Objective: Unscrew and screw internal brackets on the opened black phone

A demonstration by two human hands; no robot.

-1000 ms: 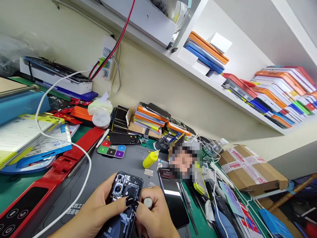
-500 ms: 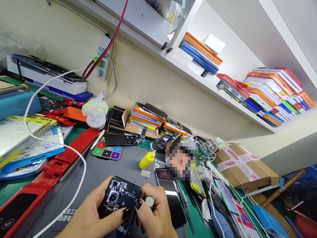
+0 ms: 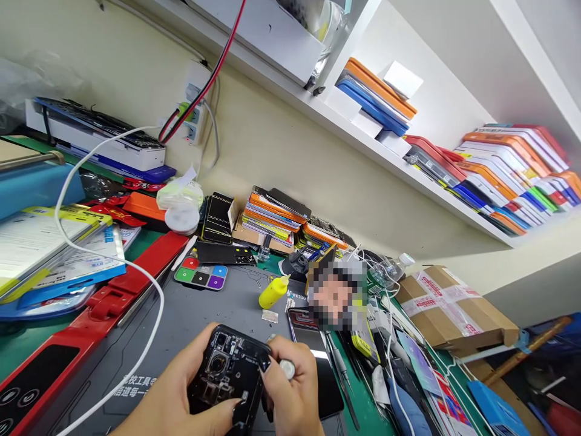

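Observation:
My left hand (image 3: pixel 181 393) grips an opened black phone (image 3: pixel 229 375), its back off and the camera module and boards showing. The thumb lies under its lower edge and the fingers wrap its left side. My right hand (image 3: pixel 293 393) is closed around a small tool with a round silver cap (image 3: pixel 287 368), held against the phone's right edge. Both hands hover low over the grey work mat (image 3: pixel 195 315). Just right of them a second phone (image 3: pixel 318 363) with a glossy dark screen lies flat.
A white cable (image 3: pixel 113 254) loops across the mat and a red clamp device (image 3: pixel 91 315). A yellow glue bottle (image 3: pixel 272 292), a coloured screw tray (image 3: pixel 201 275), stacked boxes (image 3: pixel 272 221), tweezers (image 3: pixel 338 363) and a taped cardboard box (image 3: pixel 454 309) surround the mat. Shelves above hold packages.
The left hand has tilted the phone, its thumb shifting from the phone's face to its lower edge. The right hand with the tool stays at the phone's right side.

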